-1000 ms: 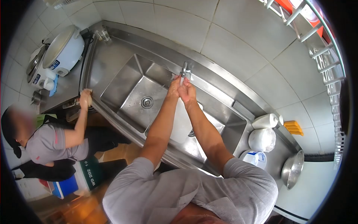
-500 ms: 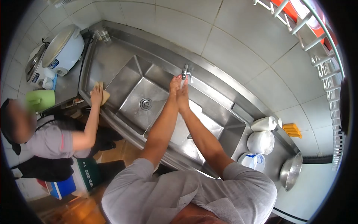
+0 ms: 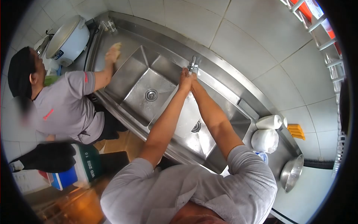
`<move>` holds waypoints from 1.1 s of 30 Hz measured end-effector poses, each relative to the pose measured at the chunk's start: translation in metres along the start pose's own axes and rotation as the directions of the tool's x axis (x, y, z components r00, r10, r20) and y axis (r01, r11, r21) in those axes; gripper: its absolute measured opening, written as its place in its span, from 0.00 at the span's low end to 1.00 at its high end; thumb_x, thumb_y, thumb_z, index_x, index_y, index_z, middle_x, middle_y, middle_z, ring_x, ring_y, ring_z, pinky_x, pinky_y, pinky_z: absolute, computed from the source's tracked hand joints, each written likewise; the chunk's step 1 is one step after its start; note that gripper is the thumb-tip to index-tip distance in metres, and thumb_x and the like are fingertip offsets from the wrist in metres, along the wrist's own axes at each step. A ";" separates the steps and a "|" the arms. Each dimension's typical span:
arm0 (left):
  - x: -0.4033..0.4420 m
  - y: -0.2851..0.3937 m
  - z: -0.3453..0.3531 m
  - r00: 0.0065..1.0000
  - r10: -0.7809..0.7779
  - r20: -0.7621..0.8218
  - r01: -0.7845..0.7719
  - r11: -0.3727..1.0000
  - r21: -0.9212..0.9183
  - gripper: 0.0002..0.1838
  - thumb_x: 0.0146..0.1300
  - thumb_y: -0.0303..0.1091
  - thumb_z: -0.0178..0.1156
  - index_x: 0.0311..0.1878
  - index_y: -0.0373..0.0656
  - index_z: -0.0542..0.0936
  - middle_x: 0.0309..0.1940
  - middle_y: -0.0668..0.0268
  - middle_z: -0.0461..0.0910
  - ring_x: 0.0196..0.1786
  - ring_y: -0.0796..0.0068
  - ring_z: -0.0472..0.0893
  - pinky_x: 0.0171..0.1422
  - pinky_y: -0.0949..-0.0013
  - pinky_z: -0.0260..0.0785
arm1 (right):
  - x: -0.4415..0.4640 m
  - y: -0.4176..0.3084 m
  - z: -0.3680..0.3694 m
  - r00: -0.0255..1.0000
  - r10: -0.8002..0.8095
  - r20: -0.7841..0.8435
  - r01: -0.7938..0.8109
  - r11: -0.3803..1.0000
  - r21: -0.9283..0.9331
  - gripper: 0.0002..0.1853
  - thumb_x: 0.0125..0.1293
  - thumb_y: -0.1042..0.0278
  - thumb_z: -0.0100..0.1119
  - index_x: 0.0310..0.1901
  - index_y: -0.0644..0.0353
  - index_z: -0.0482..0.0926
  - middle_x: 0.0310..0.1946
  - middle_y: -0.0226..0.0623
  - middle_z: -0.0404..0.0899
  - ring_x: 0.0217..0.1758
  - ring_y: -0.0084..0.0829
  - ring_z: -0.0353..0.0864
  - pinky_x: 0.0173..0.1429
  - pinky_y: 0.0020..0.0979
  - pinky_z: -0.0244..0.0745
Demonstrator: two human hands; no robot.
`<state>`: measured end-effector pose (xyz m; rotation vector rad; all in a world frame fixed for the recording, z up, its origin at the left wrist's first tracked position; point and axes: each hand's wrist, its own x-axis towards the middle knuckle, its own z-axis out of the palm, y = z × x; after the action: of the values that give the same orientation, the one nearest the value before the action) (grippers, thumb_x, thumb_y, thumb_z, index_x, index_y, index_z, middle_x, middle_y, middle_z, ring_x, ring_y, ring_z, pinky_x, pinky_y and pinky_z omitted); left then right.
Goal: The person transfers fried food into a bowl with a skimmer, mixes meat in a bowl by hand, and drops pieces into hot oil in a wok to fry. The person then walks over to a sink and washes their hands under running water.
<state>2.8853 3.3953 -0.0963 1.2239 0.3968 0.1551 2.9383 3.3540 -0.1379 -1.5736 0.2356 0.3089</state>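
A chrome faucet [image 3: 192, 65] stands at the back rim of the steel double sink [image 3: 136, 89]. My left hand [image 3: 185, 79] and my right hand [image 3: 193, 77] are pressed together right under its spout. No object shows between them. The fingers overlap and are too small and partly hidden to make out their shape. Both forearms reach across the right basin, where a drain [image 3: 196, 127] shows between them. Another drain [image 3: 151, 95] lies in the left basin.
On the left, a co-worker [image 3: 71, 100] holds a yellowish cloth or sponge [image 3: 118, 46] on the counter. A rice cooker [image 3: 69, 41] and glasses [image 3: 109, 26] are behind. To the right are a white bottle [image 3: 269, 122], a white bag [image 3: 264, 140] and a metal bowl [image 3: 292, 173].
My hands have come closer together under the spout, and the water stream I saw between them no longer shows. The co-worker has leaned in, moving the cloth or sponge farther back along the counter.
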 end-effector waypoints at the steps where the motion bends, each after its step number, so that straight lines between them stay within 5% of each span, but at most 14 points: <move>1: -0.015 0.028 0.004 0.997 0.073 0.038 -0.077 0.989 0.129 0.23 0.65 0.39 0.57 0.58 0.34 0.73 0.55 0.53 0.75 0.58 0.59 0.75 0.59 0.63 0.69 | -0.005 -0.002 0.001 0.999 -0.047 -0.007 0.046 0.996 -0.077 0.25 0.70 0.68 0.47 0.68 0.56 0.59 0.59 0.43 0.70 0.60 0.40 0.74 0.61 0.39 0.72; 3: -0.023 0.041 0.001 0.988 0.127 0.085 -0.145 0.955 0.258 0.31 0.65 0.45 0.56 0.65 0.34 0.69 0.63 0.51 0.70 0.65 0.56 0.72 0.67 0.62 0.65 | -0.013 -0.004 -0.001 0.994 -0.111 -0.003 0.109 0.976 -0.190 0.25 0.70 0.67 0.46 0.68 0.55 0.59 0.59 0.43 0.70 0.60 0.40 0.74 0.61 0.39 0.72; 7: 0.003 0.028 0.005 0.991 -0.036 0.131 -0.010 0.942 0.334 0.22 0.65 0.44 0.56 0.57 0.42 0.77 0.55 0.54 0.77 0.57 0.61 0.77 0.60 0.62 0.70 | -0.018 -0.014 -0.015 0.985 -0.166 0.042 0.171 0.945 -0.280 0.25 0.71 0.67 0.46 0.68 0.53 0.59 0.60 0.41 0.69 0.61 0.40 0.74 0.61 0.39 0.72; 10: 0.030 -0.008 0.009 0.960 -0.277 0.045 0.280 0.950 -0.138 0.16 0.67 0.45 0.50 0.46 0.45 0.80 0.41 0.60 0.80 0.44 0.65 0.81 0.48 0.58 0.75 | -0.022 -0.016 -0.019 0.978 -0.199 0.069 0.211 0.928 -0.308 0.24 0.72 0.66 0.46 0.68 0.52 0.59 0.61 0.40 0.69 0.61 0.40 0.73 0.62 0.39 0.72; 15: 0.049 -0.014 -0.007 0.747 -0.526 0.405 0.641 0.732 -0.231 0.19 0.70 0.49 0.43 0.42 0.44 0.77 0.37 0.60 0.78 0.41 0.64 0.79 0.49 0.57 0.74 | -0.047 0.005 -0.016 0.945 -0.316 0.079 0.324 0.888 -0.327 0.24 0.72 0.65 0.46 0.68 0.51 0.60 0.60 0.40 0.70 0.61 0.39 0.74 0.62 0.39 0.72; 17: 0.026 -0.010 0.004 0.842 -0.466 0.271 0.536 0.782 -0.319 0.15 0.69 0.45 0.43 0.31 0.51 0.74 0.30 0.65 0.76 0.34 0.66 0.77 0.42 0.59 0.73 | -0.050 0.006 -0.018 0.963 -0.267 0.031 0.268 0.946 -0.185 0.23 0.71 0.63 0.47 0.66 0.53 0.62 0.57 0.41 0.72 0.58 0.39 0.75 0.60 0.38 0.72; 21: 0.004 0.013 0.012 0.848 -0.426 0.314 0.519 0.786 -0.336 0.15 0.69 0.45 0.43 0.37 0.51 0.78 0.34 0.66 0.80 0.40 0.71 0.78 0.44 0.62 0.73 | -0.058 -0.012 -0.017 0.991 -0.135 -0.025 0.136 0.936 0.324 0.23 0.70 0.60 0.49 0.63 0.58 0.65 0.50 0.44 0.77 0.52 0.37 0.78 0.58 0.37 0.73; 23: 0.029 -0.002 0.001 0.864 -0.426 0.269 0.503 0.749 -0.431 0.16 0.69 0.42 0.43 0.44 0.43 0.77 0.40 0.57 0.79 0.46 0.62 0.78 0.50 0.60 0.75 | -0.094 -0.034 -0.002 0.996 -0.085 0.000 0.071 0.837 0.543 0.22 0.70 0.60 0.49 0.63 0.57 0.66 0.51 0.45 0.76 0.53 0.38 0.77 0.58 0.37 0.74; 25: 0.050 -0.009 -0.003 0.914 -0.264 0.307 0.402 0.495 -0.770 0.18 0.69 0.37 0.42 0.47 0.31 0.72 0.46 0.46 0.76 0.51 0.49 0.77 0.60 0.50 0.74 | -0.123 -0.053 0.013 0.997 -0.063 0.038 0.017 0.702 0.712 0.21 0.70 0.62 0.48 0.63 0.56 0.65 0.53 0.46 0.75 0.55 0.40 0.76 0.58 0.37 0.74; 26: 0.046 -0.006 0.000 0.899 -0.359 0.252 0.387 0.379 -0.840 0.19 0.68 0.34 0.39 0.49 0.22 0.67 0.49 0.38 0.72 0.52 0.41 0.75 0.64 0.41 0.71 | -0.122 -0.055 0.013 0.997 -0.062 0.048 0.005 0.655 0.755 0.21 0.70 0.62 0.48 0.62 0.57 0.66 0.52 0.45 0.75 0.54 0.40 0.77 0.57 0.37 0.74; 31: 0.028 -0.005 -0.003 0.866 -0.366 0.341 0.499 0.587 -0.637 0.18 0.71 0.35 0.40 0.47 0.26 0.72 0.41 0.44 0.77 0.47 0.51 0.80 0.57 0.53 0.77 | -0.048 -0.016 -0.016 0.988 0.120 0.093 -0.147 0.610 0.778 0.18 0.70 0.63 0.48 0.58 0.59 0.67 0.48 0.44 0.76 0.50 0.40 0.78 0.54 0.38 0.75; 33: 0.029 -0.016 0.001 0.894 -0.376 0.245 0.447 0.790 -0.419 0.15 0.71 0.37 0.45 0.46 0.33 0.75 0.38 0.52 0.80 0.43 0.60 0.82 0.48 0.61 0.77 | -0.026 -0.004 -0.019 0.982 0.167 0.084 -0.173 0.648 0.742 0.17 0.70 0.64 0.48 0.57 0.59 0.68 0.46 0.44 0.77 0.48 0.40 0.78 0.52 0.39 0.76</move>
<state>2.9112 3.3988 -0.1176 0.6414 0.4566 -0.2140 2.9162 3.3339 -0.1248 -0.7165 0.4452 0.3096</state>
